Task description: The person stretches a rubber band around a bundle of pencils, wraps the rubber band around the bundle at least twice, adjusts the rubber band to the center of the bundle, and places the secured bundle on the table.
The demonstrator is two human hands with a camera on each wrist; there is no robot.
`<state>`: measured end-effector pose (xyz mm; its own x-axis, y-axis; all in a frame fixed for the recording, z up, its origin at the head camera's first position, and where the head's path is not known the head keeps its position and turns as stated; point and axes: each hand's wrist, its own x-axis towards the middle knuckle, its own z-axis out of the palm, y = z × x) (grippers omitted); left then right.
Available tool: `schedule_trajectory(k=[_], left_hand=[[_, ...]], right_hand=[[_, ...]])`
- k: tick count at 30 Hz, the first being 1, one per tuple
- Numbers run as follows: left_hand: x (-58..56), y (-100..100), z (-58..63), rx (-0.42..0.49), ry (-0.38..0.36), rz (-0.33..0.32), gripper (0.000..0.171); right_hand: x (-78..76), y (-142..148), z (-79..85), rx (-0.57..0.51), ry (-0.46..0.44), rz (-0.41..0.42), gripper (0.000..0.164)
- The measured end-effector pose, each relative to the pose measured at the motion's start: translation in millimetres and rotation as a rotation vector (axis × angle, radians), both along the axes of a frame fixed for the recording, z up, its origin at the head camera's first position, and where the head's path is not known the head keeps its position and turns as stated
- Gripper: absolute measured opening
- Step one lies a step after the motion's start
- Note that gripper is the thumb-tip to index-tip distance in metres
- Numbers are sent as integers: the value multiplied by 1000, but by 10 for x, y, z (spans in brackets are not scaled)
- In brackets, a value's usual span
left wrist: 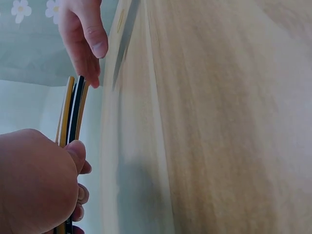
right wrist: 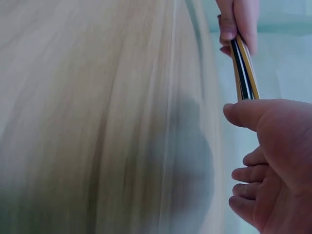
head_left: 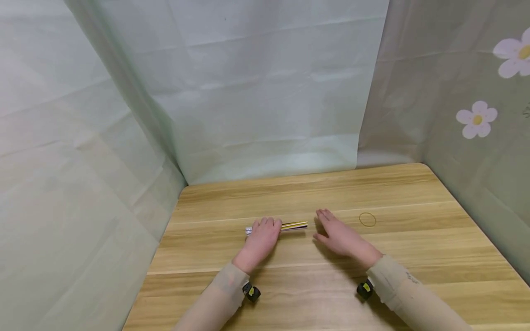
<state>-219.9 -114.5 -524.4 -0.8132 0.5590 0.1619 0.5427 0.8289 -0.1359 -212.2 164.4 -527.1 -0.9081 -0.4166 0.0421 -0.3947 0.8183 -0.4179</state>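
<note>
The left grip (head_left: 262,236) clasps striped sticks (head_left: 296,226) near one end, the other toward the relaxed right grip (head_left: 341,236).

No text, brand or number is legible in any view. A dark marking (head_left: 411,277) on the right sleeve (head_left: 393,287) (too small to decipher) is noted, along with yellow patches (head_left: 251,291) on the left wrist device (head_left: 255,295) and right wrist device (head_left: 363,294), contents likewise unreadable.

Soft diffuse light, blurry shadows and pale sheen on the tabletop (head_left: 306,285), hazy wrist views
</note>
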Motion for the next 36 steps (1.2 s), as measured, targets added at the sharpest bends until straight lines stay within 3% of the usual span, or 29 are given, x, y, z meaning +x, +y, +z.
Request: schedule_trajectory(k=[11,20,27,36], left_hand=[[-3,-42,-51,9,20,-9,15],[10,-63,-44,30,6,-8,16],[8,-90,-38,36,-29,1,16],[2,-124,-42,36,-40,7,18]], right_hand=[[-37,223,-30,-37,131,-29,50],[-20,471,12,-49,190,-60,38],[2,786,44,-46,182,-100,29],[32,1131,59,-31,172,-155,29]])
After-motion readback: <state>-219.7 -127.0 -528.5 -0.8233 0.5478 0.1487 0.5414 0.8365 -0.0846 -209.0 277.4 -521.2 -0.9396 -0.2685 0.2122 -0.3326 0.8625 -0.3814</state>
